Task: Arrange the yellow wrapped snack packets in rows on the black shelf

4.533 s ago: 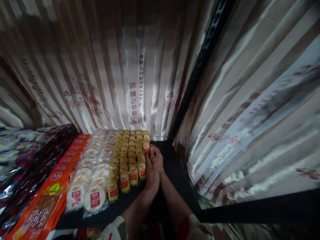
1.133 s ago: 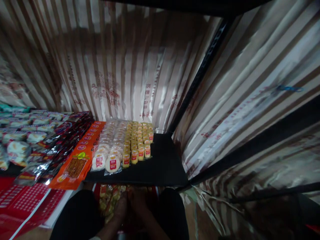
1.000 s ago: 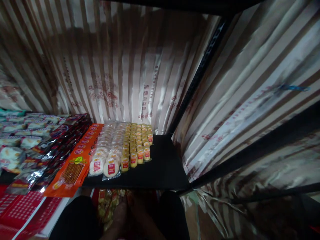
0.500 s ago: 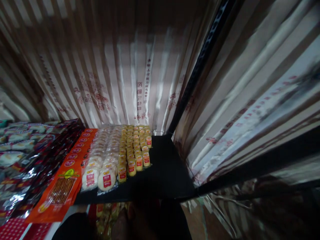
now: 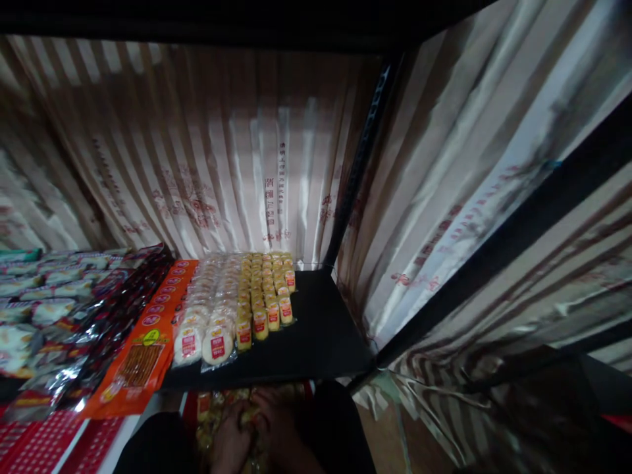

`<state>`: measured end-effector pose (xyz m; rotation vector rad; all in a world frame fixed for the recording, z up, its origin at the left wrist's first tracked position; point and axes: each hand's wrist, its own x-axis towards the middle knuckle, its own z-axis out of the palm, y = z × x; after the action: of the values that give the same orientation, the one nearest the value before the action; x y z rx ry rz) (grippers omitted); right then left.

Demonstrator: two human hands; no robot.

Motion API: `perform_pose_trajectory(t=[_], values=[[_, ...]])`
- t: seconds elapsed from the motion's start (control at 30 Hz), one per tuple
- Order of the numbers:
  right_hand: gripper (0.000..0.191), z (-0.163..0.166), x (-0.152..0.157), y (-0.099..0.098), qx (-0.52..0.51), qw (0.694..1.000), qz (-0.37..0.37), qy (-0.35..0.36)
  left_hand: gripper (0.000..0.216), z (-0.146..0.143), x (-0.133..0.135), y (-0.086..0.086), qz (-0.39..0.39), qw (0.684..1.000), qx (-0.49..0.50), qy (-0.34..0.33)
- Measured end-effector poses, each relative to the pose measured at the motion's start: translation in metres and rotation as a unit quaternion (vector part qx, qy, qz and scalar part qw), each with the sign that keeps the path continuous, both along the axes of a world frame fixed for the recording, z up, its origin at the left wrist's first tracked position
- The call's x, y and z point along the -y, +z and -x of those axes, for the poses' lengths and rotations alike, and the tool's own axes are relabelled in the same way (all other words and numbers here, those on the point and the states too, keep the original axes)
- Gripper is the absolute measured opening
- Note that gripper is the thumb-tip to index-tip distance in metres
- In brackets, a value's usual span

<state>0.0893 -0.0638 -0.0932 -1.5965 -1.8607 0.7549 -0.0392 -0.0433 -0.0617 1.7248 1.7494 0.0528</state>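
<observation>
Low between my knees, my left hand [image 5: 233, 436] and my right hand [image 5: 276, 416] are close together in a container of yellow snack packets [image 5: 210, 421]. The fingers of both hands curl round packets there, though dim light hides how many. On the black shelf [image 5: 316, 342] just beyond, matching small yellow wrapped snacks [image 5: 259, 324] stand in several rows. Left of those are rows of round white packaged crackers [image 5: 218, 345], with red labels on the front ones.
An orange packet of brown sticks [image 5: 143, 355] overhangs the shelf front. Further left lie many shiny dark-red and white snack bags [image 5: 54, 309]. Printed curtains [image 5: 217, 164] hang behind, a black post [image 5: 363, 151] stands at the corner, and a red dotted cloth [image 5: 39, 438] shows lower left.
The view has tilted and shifted, bringing a dark upper bar into sight. My two hands show more plainly among the yellow packets. Goods on the shelf look the same.
</observation>
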Motion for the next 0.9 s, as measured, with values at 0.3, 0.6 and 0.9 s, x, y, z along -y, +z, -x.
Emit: perform_pose_trajectory(t=[0.3,0.6,0.9], values=[[0.041,0.003,0.029,0.044,-0.037,0.996,0.083,0.002,0.031,0.017,0.018,0.046,-0.069,0.99,0.108,-0.055],[0.033,-0.008,0.045,0.075,-0.178,0.979,0.093,-0.034,0.042,0.01,0.027,0.057,-0.153,0.952,0.265,0.003],[0.039,-0.021,0.042,0.087,-0.333,0.936,0.041,-0.108,0.033,-0.011,0.029,0.083,-0.246,0.904,0.35,0.017]])
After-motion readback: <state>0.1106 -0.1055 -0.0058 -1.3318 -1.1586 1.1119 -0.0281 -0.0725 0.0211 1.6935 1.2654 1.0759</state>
